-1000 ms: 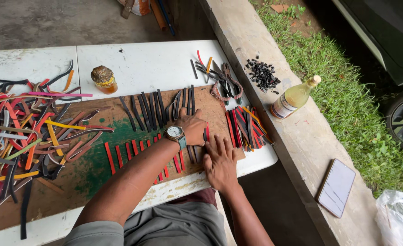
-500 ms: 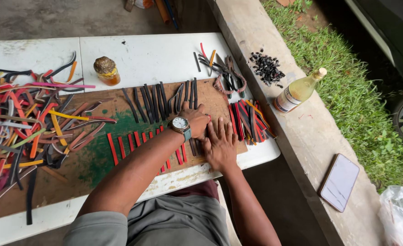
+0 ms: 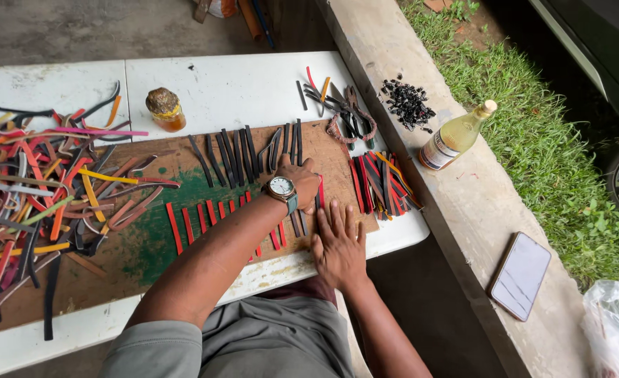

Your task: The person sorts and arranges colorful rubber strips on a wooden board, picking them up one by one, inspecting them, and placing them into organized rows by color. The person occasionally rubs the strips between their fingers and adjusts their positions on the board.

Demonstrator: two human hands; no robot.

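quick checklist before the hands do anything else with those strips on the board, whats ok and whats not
1. Left hand on the board among the strips: ok, it rests beside the red strips; whether it grips one, cannot tell.
2. Right hand flat at the board's near edge: ok, fingers spread, palm down.
3. Red strips in a row, apart from the dark strips: ok.
4. Loose strip pile clear of the sorted rows: ok, it lies further left, though tangled.
5. Bottle on the concrete ledge: not ok, it lies tilted; cap state cannot tell.
6. Small jar upright on the white table: ok.
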